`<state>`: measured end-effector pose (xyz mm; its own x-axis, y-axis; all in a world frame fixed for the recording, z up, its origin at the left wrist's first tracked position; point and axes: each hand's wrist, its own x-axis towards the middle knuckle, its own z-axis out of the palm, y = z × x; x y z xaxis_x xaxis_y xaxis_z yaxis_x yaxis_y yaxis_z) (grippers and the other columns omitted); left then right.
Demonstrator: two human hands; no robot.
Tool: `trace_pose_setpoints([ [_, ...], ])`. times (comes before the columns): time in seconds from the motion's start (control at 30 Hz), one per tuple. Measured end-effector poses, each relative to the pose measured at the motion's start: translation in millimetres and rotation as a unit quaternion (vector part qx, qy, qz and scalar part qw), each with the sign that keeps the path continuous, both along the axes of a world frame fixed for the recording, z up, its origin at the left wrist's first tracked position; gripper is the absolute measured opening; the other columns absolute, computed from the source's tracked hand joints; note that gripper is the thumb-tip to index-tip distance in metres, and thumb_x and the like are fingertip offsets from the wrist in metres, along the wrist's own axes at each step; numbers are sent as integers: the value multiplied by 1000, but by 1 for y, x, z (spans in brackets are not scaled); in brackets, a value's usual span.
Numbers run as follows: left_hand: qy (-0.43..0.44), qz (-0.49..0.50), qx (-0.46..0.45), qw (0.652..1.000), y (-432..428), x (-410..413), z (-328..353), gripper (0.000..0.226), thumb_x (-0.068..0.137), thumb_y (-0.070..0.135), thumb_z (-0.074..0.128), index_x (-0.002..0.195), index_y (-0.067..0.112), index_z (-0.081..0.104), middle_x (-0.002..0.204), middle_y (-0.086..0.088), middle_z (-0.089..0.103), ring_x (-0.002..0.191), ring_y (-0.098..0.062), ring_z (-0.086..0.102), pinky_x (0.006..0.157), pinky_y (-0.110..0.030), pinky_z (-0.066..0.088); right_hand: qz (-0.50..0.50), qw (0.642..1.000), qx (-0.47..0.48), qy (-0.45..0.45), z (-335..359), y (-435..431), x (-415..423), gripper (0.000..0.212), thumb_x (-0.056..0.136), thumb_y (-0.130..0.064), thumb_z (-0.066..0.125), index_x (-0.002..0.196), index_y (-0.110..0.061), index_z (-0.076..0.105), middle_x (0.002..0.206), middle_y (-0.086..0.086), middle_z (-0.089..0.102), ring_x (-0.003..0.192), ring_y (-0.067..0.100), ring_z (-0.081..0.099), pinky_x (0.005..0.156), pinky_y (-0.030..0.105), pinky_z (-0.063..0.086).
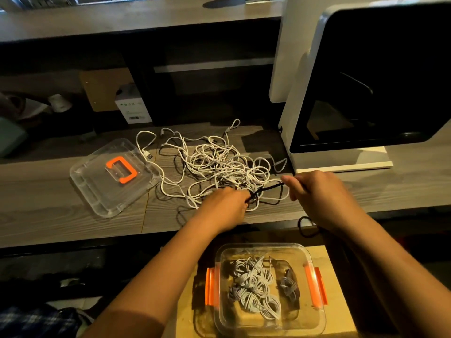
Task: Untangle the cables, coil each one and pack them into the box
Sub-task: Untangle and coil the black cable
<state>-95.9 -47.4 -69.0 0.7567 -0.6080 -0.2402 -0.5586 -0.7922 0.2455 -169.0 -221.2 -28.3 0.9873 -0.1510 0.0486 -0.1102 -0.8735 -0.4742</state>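
Observation:
A tangle of white cables (214, 162) lies spread on the wooden desk (48, 211). A black cable (267, 187) runs out of the tangle's near side. My left hand (225, 206) grips the black cable where it meets the white ones. My right hand (317, 191) pinches the same cable further right, so it runs taut between both hands. Its tail (306, 226) hangs over the desk's front edge. Below the desk stands a clear box (314, 313) with orange clips, holding several coiled white cables (256, 289) and a dark coiled one (289, 287).
The box's clear lid (97, 191) with an orange handle lies on the desk at the left. A large white machine (366, 81) with a dark window stands at the right. A small white carton (133, 106) sits on the shelf behind.

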Motion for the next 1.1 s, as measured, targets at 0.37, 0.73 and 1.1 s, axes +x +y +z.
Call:
trace_pose_setpoints([
  [0.37, 353, 233, -630, 651, -36, -41, 4, 24, 99, 8, 36, 110, 19, 54, 90, 0, 68, 90, -3, 63, 83, -20, 47, -113, 907, 397, 83, -68, 44, -13, 46, 100, -33, 37, 61, -12, 52, 46, -7, 44, 42, 6, 36, 43, 16, 29],
  [0.73, -97, 113, -188, 971, -33, -9, -8, 30, 100, 30, 34, 109, 10, 54, 111, -11, 52, 100, -27, 50, 79, -35, 36, 115, 958, 192, 181, -36, 45, -16, 19, 94, -15, 52, 103, -12, 68, 75, -8, 63, 59, -3, 52, 54, 14, 36],
  [1.1, 46, 1, -61, 997, -7, -17, -3, 62, 80, 72, 39, 115, 24, 56, 116, 1, 56, 102, -17, 51, 80, -31, 40, 71, 992, 53, 95, -13, -5, -14, 14, 84, -37, 65, 85, -24, 71, 80, -5, 66, 74, 9, 57, 67, 28, 47],
])
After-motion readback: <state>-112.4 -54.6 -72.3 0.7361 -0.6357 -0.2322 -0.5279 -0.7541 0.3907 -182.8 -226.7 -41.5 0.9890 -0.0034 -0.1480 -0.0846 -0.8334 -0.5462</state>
